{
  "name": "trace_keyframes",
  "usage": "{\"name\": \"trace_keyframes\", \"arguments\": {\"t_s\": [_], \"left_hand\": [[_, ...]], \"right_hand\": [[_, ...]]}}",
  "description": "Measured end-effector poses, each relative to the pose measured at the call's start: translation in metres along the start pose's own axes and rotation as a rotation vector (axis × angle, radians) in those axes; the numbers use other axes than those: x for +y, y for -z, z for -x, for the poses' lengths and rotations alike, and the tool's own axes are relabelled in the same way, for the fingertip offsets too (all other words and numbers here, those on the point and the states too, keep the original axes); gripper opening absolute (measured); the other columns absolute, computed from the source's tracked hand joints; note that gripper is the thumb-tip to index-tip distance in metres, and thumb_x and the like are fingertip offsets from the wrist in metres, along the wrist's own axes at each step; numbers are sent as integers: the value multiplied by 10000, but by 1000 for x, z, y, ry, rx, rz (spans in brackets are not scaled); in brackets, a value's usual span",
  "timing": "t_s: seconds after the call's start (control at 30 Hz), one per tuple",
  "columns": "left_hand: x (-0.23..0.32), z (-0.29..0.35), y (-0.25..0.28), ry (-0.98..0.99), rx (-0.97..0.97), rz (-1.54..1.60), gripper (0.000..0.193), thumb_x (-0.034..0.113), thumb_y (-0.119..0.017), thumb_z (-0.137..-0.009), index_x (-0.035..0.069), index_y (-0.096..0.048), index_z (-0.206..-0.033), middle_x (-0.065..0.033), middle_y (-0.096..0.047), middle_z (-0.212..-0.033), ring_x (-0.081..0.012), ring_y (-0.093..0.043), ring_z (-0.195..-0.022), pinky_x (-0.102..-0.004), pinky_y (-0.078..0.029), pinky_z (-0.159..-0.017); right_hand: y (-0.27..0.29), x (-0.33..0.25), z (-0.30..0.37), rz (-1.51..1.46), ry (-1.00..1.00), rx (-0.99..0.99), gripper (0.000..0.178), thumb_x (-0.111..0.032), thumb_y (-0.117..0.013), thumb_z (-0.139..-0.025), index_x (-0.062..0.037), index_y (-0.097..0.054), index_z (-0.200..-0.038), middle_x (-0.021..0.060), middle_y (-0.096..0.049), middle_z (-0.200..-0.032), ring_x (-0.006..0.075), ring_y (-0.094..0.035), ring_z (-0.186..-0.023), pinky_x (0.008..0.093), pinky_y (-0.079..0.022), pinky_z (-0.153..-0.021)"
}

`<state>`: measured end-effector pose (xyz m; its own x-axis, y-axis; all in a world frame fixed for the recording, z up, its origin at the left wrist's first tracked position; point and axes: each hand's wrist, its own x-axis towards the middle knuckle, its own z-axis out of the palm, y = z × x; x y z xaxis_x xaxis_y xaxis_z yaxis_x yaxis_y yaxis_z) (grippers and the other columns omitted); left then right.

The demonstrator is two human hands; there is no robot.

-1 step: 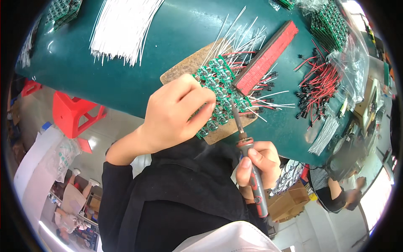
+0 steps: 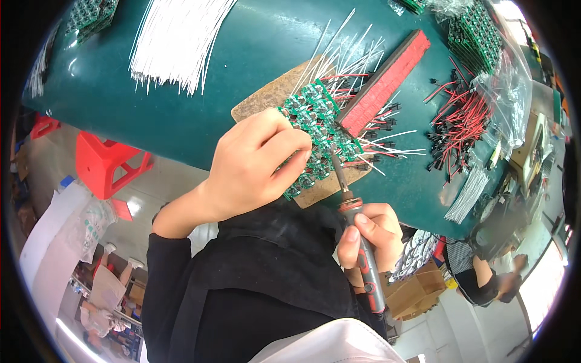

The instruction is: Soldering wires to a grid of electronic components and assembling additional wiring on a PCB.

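A panel of small green circuit boards (image 2: pixel 313 115) lies on a brown board (image 2: pixel 266 97), with white wires (image 2: pixel 342 51) and red and black wires sticking out past its far and right edges. My left hand (image 2: pixel 257 166) rests over the panel's left part, fingers curled into a pinch; what they hold, if anything, is hidden. In my right hand (image 2: pixel 378 237) is a grey and red soldering iron (image 2: pixel 368 266), gripped by its handle. Its tip points away from me and reaches the panel right of my left fingers. A red-topped bar (image 2: pixel 387 81) lies across the wires and the panel's right edge.
On the green table (image 2: pixel 254 36) lie a bundle of white wires (image 2: pixel 178 42), a heap of red and black wires (image 2: pixel 460 121), and stacked green boards (image 2: pixel 475 39) beside clear plastic (image 2: pixel 511 97). A red stool (image 2: pixel 109 163) stands at left. Other people are in the background.
The soldering iron and my right hand have shifted slightly to the left. My left hand, the panel and the red bar look the same.
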<state>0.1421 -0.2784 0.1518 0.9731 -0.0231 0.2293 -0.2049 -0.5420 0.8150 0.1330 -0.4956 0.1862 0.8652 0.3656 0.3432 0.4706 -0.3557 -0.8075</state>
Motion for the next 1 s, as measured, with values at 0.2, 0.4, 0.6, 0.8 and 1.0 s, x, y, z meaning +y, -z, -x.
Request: {"name": "trace_keyframes", "arguments": {"t_s": [0.2, 0.4, 0.6, 0.8, 1.0], "left_hand": [[-4, 3, -5, -48, 19, -68, 200, -4, -758, -729, 82, -663, -883, -40, -552, -797, -203, -587, -688, -324, -461, -608], [-5, 5, -7, -70, 71, -84, 197, 13, -774, -721, 92, -671, -870, -34, -566, -784, -209, -589, -680, -331, -466, -613], [-9, 6, -11, -98, 93, -70, 195, 11, -778, -720, 95, -680, -865, -32, -575, -776, -201, -585, -660, -322, -463, -591], [-3, 10, -7, -57, 108, -76, 194, -3, -764, -729, 85, -672, -874, -36, -578, -794, -200, -584, -666, -324, -467, -588], [-4, 18, 6, -30, 53, -30, 190, -4, -751, -728, 85, -659, -869, -41, -581, -810, -223, -588, -709, -343, -471, -638]], "right_hand": [[-10, 4, 0, 4, 37, -34, 263, 4, -680, -736, -17, -595, -984, 69, -599, -660, 224, -630, -578, 312, -520, -503], [-12, 3, 1, 33, 62, -35, 264, 10, -680, -736, -17, -581, -979, 78, -608, -673, 227, -628, -580, 312, -522, -502], [-13, 0, -1, 67, 63, -56, 267, 11, -681, -738, -14, -579, -984, 77, -608, -671, 229, -627, -575, 315, -521, -501], [-15, -5, 4, 106, 105, -18, 264, 3, -680, -744, -5, -579, -988, 78, -609, -674, 236, -640, -591, 313, -526, -513], [-17, -10, 11, 33, 75, -29, 274, -13, -691, -736, -22, -599, -994, 65, -597, -666, 224, -635, -591, 312, -520, -511]]}}
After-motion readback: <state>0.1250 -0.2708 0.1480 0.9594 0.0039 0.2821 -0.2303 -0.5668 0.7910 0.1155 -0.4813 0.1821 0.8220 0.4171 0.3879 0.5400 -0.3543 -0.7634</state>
